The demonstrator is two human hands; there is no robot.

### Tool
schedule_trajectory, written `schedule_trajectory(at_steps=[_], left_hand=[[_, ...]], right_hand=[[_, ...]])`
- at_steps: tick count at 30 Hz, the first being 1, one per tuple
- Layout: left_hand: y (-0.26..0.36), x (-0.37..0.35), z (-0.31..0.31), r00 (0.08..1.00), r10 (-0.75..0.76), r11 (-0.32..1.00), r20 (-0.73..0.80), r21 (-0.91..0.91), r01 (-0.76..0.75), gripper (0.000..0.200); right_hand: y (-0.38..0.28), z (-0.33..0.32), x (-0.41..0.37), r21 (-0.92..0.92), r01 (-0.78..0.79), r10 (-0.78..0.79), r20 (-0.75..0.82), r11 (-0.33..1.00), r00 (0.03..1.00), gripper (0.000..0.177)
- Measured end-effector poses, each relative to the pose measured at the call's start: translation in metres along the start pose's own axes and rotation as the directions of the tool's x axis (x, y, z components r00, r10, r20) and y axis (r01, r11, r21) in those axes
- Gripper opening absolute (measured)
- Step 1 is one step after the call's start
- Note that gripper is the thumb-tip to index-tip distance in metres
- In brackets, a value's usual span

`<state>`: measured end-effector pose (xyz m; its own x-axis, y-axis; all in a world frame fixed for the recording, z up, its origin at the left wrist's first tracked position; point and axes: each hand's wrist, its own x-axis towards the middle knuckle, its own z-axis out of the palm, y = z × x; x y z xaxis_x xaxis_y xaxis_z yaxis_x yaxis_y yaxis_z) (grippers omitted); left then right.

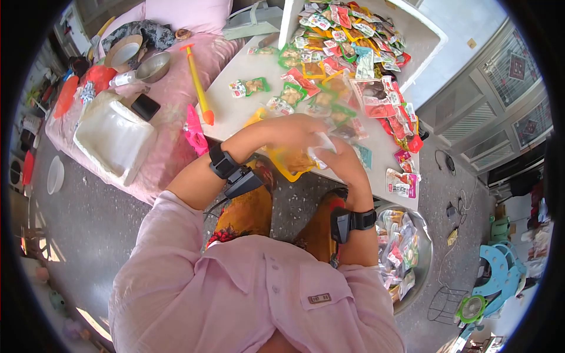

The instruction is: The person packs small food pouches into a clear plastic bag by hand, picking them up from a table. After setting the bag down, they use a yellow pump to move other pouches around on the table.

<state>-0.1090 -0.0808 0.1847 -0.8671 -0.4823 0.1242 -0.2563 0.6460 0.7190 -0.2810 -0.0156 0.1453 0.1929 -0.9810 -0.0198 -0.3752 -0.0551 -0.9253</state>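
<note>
Beside a pink-covered bed (pixel 209 59), a pale rectangular table (pixel 232 115) is carrying colourful sealed plastic packets (pixel 353 35). Over its near edge, the right hand (pixel 344 162) is pinching a crumpled white sheet-like piece (pixel 322 154) in its fingers; the left hand (pixel 297 132) is hovering close against it, its blurred fingers' grip impossible to tell.

Bright, even light; sunlit streaks on floor (pixel 94 325); left hand (pixel 297 132) blurred; fisheye-bent edges, black corners.
</note>
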Motion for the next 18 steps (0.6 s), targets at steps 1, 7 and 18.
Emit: schedule_trajectory(at_steps=[1, 7, 18], left_hand=[[-0.001, 0.001, 0.005, 0.995, 0.005, 0.999, -0.102, -0.034, -0.009, 0.018], [-0.045, -0.016, 0.051, 0.781, -0.196, 0.968, -0.593, 0.011, 0.251, 0.023], [-0.067, -0.028, 0.123, 0.763, -0.294, 0.840, -0.576, 0.224, 0.494, 0.014]], right_hand=[[0.006, 0.003, -0.003, 0.112, -0.041, 0.044, -0.030, 0.993, 0.999, 0.023], [0.062, 0.006, -0.035, 0.738, 0.025, 0.255, -0.265, 0.675, 0.930, 0.022], [0.102, 0.021, -0.047, 0.880, 0.165, 0.353, -0.342, 0.445, 0.871, 0.024]])
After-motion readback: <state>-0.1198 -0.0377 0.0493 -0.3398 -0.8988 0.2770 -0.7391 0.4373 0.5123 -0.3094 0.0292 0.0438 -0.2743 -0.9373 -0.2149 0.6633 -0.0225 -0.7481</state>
